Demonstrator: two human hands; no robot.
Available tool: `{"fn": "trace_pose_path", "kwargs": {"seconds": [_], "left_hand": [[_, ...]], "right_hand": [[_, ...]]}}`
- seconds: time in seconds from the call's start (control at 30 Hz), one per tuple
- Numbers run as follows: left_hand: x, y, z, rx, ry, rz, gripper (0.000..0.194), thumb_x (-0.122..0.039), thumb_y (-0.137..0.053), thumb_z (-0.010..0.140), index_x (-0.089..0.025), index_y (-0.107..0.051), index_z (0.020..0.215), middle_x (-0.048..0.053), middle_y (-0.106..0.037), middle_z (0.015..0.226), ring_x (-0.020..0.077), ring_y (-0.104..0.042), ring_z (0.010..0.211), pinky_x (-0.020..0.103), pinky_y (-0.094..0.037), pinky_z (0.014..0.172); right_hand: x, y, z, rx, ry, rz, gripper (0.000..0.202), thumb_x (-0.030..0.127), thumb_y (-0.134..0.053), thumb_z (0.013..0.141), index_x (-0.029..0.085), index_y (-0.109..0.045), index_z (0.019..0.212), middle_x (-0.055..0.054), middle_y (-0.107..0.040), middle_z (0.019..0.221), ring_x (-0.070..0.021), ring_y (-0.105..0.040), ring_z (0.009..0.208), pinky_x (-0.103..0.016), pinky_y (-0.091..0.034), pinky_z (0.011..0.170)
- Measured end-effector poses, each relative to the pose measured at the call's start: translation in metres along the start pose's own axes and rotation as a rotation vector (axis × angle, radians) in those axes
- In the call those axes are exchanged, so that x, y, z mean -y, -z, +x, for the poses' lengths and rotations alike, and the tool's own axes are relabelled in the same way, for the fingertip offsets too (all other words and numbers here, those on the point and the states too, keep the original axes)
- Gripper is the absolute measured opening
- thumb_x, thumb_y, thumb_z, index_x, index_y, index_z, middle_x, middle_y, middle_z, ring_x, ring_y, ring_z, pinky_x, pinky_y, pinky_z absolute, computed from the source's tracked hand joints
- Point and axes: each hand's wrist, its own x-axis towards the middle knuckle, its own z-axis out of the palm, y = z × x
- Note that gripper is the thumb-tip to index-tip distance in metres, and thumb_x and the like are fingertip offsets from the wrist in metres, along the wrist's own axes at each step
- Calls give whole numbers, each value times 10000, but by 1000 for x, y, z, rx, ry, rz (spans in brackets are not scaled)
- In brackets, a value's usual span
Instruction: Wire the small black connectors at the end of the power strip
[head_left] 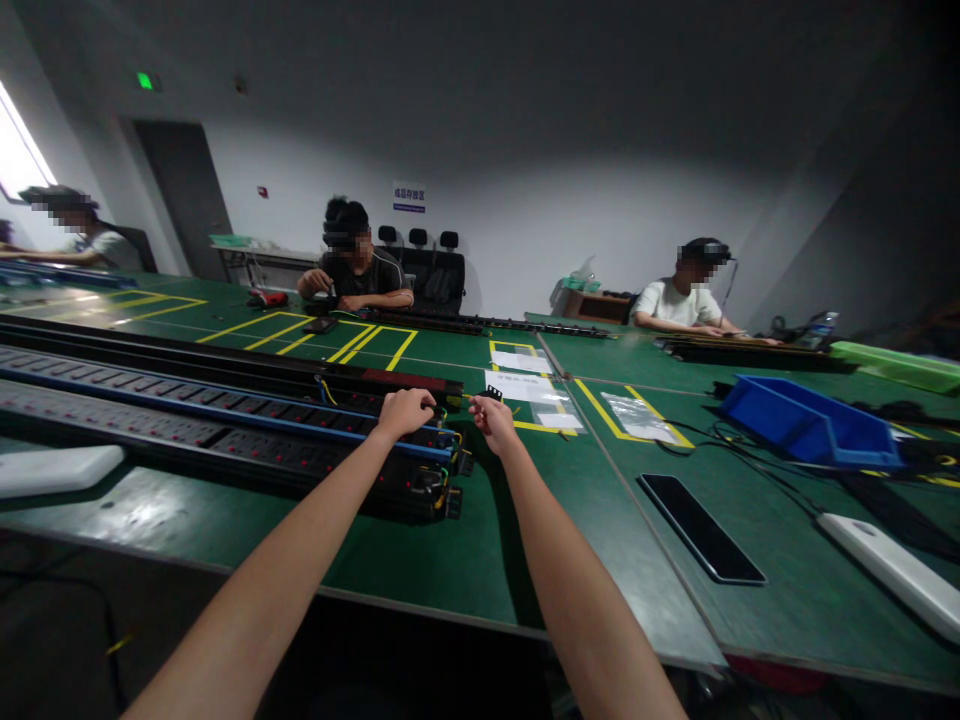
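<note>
Several long black strips with rows of sockets (285, 455) lie side by side on the green table (480, 560), with blue edging along some. My left hand (407, 412) rests at the right end of the strips, its fingers curled over one of them; whether they grip anything is hidden. Just right of the strip ends, my right hand (493, 420) pinches a small black part (493, 392) that shows above its fingers. Yellow and green wires (442, 450) stick out of the strip ends. Black end pieces (453, 503) hang on the nearer strips.
On the right are a phone (703, 528), a blue bin (810, 425), a white power bank (892, 570) and dark cables. Papers (517, 385) lie beyond my hands. Another white object (60, 470) is at the left. Three people sit across the table.
</note>
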Motion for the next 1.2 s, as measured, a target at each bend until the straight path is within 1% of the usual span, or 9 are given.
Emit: {"fn": "trace_pose_path", "kwargs": {"seconds": [0.5,0.77,1.2], "left_hand": [[0,0,0,4,4,4,270,-312,-583,796,-314,-760,1000,-8,-777,1056,242,-683,1051,341,-454,945],[0,1,0,4,1,6,273,-316,-579,794,-311,-762,996,-9,-777,1054,245,-684,1045,344,-460,927],[1,-1,0,-2,-2,12,283,-315,-570,791,-317,-763,999,-8,-779,1045,241,-687,1040,340,-461,930]], "right_hand": [[0,1,0,16,1,-20,190,285,-778,668,134,-693,746,-22,-648,618,-47,-450,435,-157,-294,342],[5,-2,-4,8,-14,-18,151,254,-742,682,122,-695,739,-10,-629,596,-36,-428,423,-150,-281,344],[5,-3,-4,-1,-21,6,125,234,-721,700,117,-694,732,-9,-619,574,-33,-422,423,-141,-295,355]]}}
